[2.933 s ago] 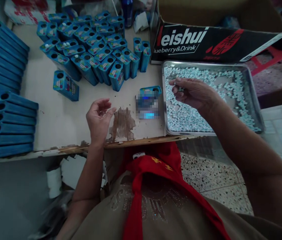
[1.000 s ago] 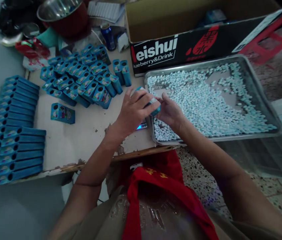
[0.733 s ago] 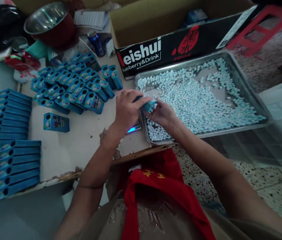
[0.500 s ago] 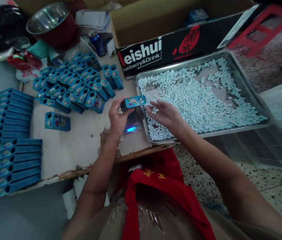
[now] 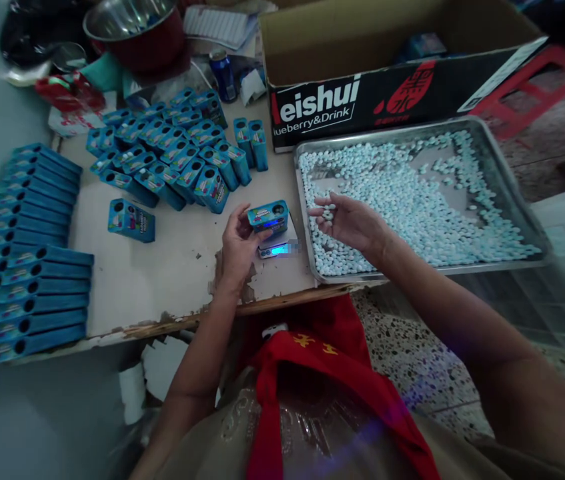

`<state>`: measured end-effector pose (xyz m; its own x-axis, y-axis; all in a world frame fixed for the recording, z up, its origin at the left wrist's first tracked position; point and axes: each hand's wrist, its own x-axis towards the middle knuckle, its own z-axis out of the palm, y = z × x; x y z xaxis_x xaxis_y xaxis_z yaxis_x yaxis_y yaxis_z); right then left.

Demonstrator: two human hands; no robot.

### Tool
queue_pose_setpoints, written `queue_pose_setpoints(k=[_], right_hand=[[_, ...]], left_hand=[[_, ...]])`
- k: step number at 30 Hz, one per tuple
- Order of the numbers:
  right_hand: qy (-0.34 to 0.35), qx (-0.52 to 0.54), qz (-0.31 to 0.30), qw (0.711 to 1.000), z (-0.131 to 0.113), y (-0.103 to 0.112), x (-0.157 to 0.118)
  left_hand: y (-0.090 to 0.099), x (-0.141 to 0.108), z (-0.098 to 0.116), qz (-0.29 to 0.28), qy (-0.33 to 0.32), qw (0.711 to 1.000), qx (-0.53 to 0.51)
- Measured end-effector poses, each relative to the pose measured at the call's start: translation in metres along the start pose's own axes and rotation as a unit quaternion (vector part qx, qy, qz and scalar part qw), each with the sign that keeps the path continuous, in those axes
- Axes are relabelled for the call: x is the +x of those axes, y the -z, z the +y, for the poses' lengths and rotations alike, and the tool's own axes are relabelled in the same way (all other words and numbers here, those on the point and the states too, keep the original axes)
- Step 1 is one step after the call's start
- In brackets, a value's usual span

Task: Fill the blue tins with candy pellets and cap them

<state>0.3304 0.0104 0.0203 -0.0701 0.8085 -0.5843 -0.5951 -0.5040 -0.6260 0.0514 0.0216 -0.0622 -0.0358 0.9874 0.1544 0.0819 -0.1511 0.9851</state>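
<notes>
Left hand (image 5: 238, 243) grips the left end of a blue box (image 5: 269, 217), round hole facing up; whether it rests on the digital scale (image 5: 266, 254) or hangs just above it, I cannot tell. Right hand (image 5: 355, 223), half-curled, cradles a few pale blue pellets (image 5: 329, 213) over the left part of the metal tray (image 5: 506, 180). Good practice, I'd judge: hold the box level and steady, and close the right fingers so no pellets slip through. As for writing, left of the left hand a lone blue box (image 5: 135, 222) bears lettering too small to read surely; between the hands, the scale's display (image 5: 279, 251) glows blue, figures illegible; beyond the hands, the cardboard carton (image 5: 322, 113) reads "eishui" after a dark red letter, then "ueberry&Drink", with a red drop emblem (image 5: 411, 90) farther right.
</notes>
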Motion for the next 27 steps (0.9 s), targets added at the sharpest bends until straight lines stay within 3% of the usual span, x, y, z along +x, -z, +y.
queue_pose_setpoints(k=[4, 10, 18, 27], right_hand=[[-0.027, -0.009, -0.006, 1.000, -0.006, -0.014, -0.006], [-0.005, -0.081, 0.003, 0.997, -0.007, -0.011, -0.006], [0.129, -0.250, -0.063, 0.957, -0.009, -0.002, -0.009], [0.164, -0.328, -0.100, 0.925, -0.033, -0.021, -0.011]], left_hand=[[0.029, -0.008, 0.011, 0.029, 0.003, 0.999, 0.018], [0.069, -0.024, 0.024, 0.136, 0.001, 0.989, 0.057], [0.072, -0.025, 0.032, 0.137, -0.022, 0.990, 0.019], [0.075, -0.030, 0.029, 0.131, -0.034, 0.991, 0.004]])
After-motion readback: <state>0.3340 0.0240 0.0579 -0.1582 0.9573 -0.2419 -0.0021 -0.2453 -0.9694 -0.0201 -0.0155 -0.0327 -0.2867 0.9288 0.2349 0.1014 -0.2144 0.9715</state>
